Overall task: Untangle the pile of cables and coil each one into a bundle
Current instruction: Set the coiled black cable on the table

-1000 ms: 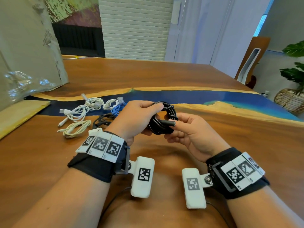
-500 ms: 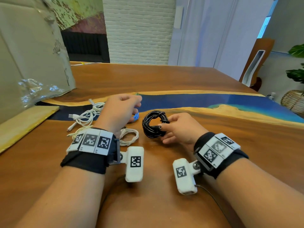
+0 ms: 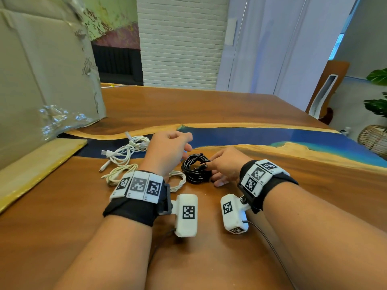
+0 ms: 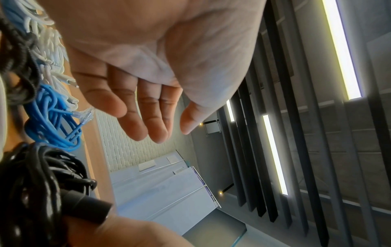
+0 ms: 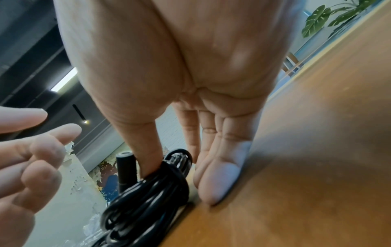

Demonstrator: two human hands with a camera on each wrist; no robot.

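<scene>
A coiled black cable lies on the wooden table. My right hand pinches its right side: in the right wrist view the thumb is tucked into the coil beside the barrel plug, and the straight fingers rest on the table outside it. My left hand hovers open just left of the coil and holds nothing. Under it lie a tangled blue cable and a black braided cable. White cables and cream bundles lie further left.
A large cardboard box stands at the back left, with a flat cardboard sheet in front of it. A blue resin strip crosses the table. A chair and a wicker basket stand beyond the right edge.
My left hand let go of the black coil and moved left over the other cables. My right hand lowered the coil onto the table and still holds it there.
</scene>
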